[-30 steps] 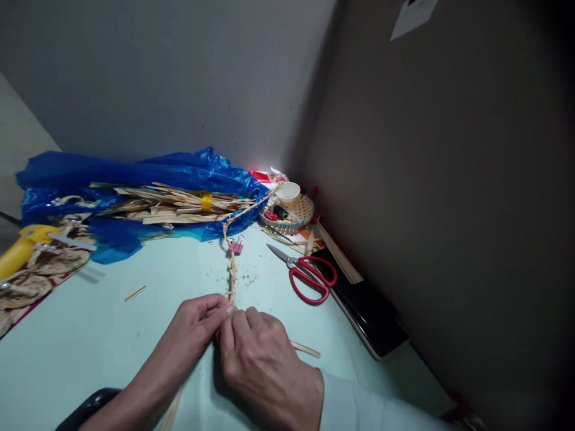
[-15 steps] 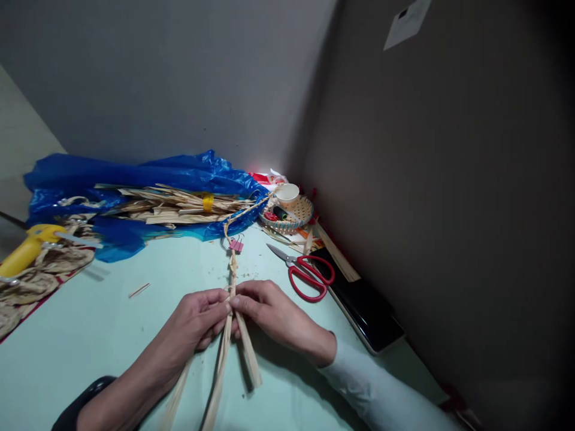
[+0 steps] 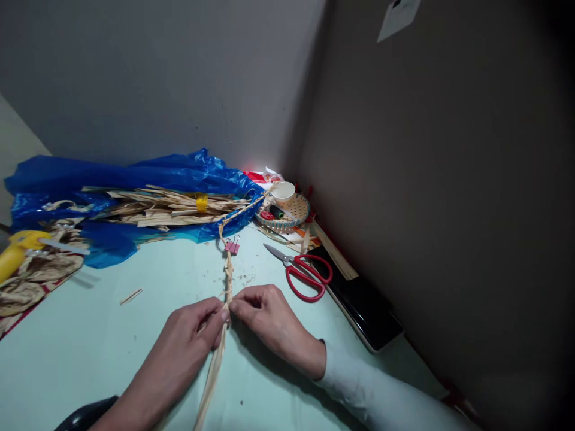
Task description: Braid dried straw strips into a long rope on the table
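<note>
A thin braid of pale dried leaf strips (image 3: 229, 272) runs toward me from a pink binder clip (image 3: 232, 247) on the table. My left hand (image 3: 186, 338) is closed with thumb and finger pinching the strips at the near end of the braid. From the other side, my right hand (image 3: 276, 323) pinches the same spot, its fingertips almost touching the left thumb. One loose strip (image 3: 212, 371) hangs down from between the hands toward the bottom edge. Other strip ends are hidden behind the left hand.
Red-handled scissors (image 3: 305, 272) lie to the right, beside a black phone-like device (image 3: 359, 305). A bundle of dried strips (image 3: 173, 209) rests on a blue plastic bag (image 3: 112, 173). A small basket (image 3: 294, 215) holds a white cup (image 3: 283, 191). At left is a yellow glue gun (image 3: 20, 251).
The wide strip that hung below my right hand no longer shows there. My fingers have regripped around the braid's near end. The view has shifted slightly to the right.
</note>
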Available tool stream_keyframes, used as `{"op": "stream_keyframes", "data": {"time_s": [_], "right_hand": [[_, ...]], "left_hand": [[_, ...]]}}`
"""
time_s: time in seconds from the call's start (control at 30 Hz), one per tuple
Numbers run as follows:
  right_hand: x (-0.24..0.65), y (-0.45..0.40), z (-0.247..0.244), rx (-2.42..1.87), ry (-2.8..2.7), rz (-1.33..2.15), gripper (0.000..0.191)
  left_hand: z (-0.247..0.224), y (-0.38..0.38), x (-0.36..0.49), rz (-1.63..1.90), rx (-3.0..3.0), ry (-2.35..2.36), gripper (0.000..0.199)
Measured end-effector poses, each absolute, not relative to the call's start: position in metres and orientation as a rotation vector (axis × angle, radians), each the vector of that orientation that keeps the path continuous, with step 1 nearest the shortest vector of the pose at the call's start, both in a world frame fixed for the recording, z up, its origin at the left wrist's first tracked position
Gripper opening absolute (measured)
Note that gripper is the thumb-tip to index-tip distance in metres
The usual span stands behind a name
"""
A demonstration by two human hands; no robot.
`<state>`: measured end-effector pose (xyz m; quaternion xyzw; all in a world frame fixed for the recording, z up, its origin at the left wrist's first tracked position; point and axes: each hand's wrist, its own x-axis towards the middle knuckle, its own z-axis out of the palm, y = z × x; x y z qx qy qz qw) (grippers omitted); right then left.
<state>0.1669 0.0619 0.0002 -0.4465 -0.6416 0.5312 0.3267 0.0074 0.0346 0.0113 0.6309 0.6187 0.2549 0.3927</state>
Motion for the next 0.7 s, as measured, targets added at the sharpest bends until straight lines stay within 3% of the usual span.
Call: {"op": "stream_keyframes", "data": {"time_s": [0.2, 0.53, 0.7], "right_hand": [[0.161, 0.059, -0.001, -1.216, -1.498, 1.477, 0.020], [0.161, 0.058, 0.002, -1.244, -1.721, 1.171, 0.018], [0.164, 0.060, 0.003, -1.187, -1.698, 1.318, 0.021]], "left_hand": [[0.017, 0.028, 0.011, 0.588, 1.825, 1.715, 0.036], [0.004, 0.014, 0.014, 0.807, 2.786, 1.689, 0.032], [-0.006, 0.009, 0.019, 0.764, 3.122, 1.640, 0.028]]}}
